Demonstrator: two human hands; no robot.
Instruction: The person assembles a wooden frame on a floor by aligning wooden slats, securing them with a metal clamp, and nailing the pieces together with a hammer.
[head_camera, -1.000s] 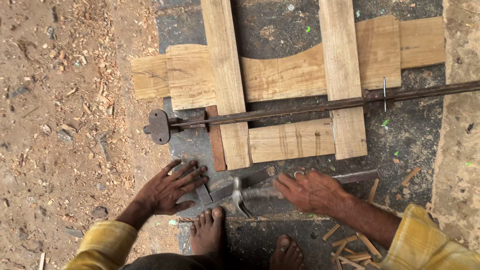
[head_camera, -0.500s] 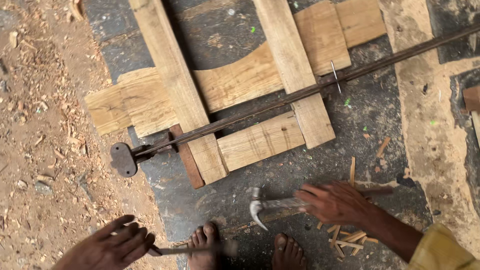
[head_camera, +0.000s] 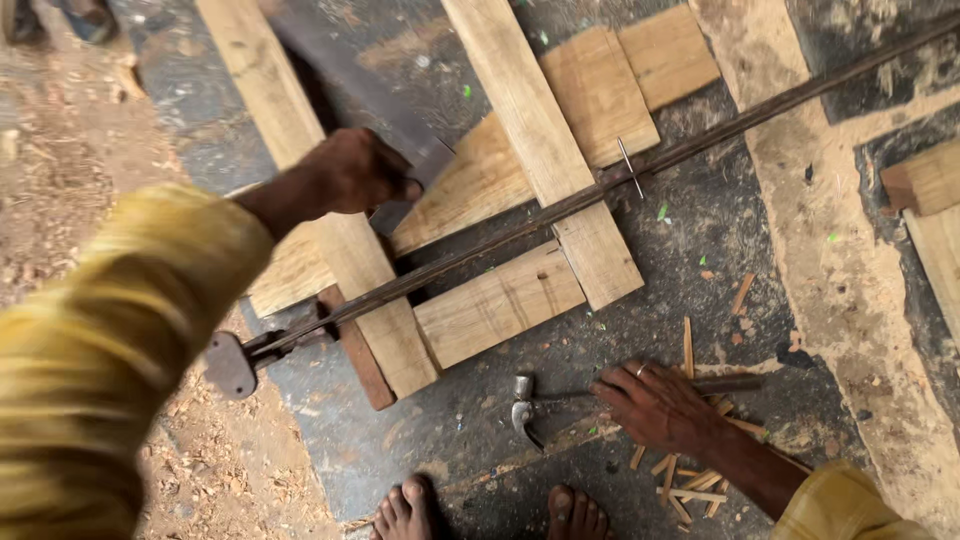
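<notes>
While my left hand (head_camera: 355, 172) reaches out toward eleven o'clock from the middle of the view, its fingers are curled closed around the near end of a flat, dark metal blade (head_camera: 350, 85), apparently a handsaw, which runs away from my fist toward eleven o'clock and crosses the left upright plank (head_camera: 305, 190) of the wooden frame. My yellow sleeve (head_camera: 110, 350) fills the eight o'clock sector, blurred.

My right hand (head_camera: 655, 405), at five o'clock, lies palm-down on the dark floor (head_camera: 700, 230) with its fingers spread flat over the shaft of a claw hammer (head_camera: 525, 405); the hand presses on the shaft rather than wrapping it, and how firm the hold is I cannot tell. The hammer's metal head points toward six o'clock, just left of my fingertips. Small wooden wedges (head_camera: 690, 470) lie scattered beneath and beside this hand.

At centre, a long iron bar clamp (head_camera: 560, 205) runs diagonally from eight o'clock to two o'clock across the frame, its end plate resting at eight o'clock beside the sawdust-strewn ground (head_camera: 60, 130). A second upright plank (head_camera: 545, 150) lies at twelve o'clock. My bare feet (head_camera: 490, 510) show at six o'clock.
</notes>
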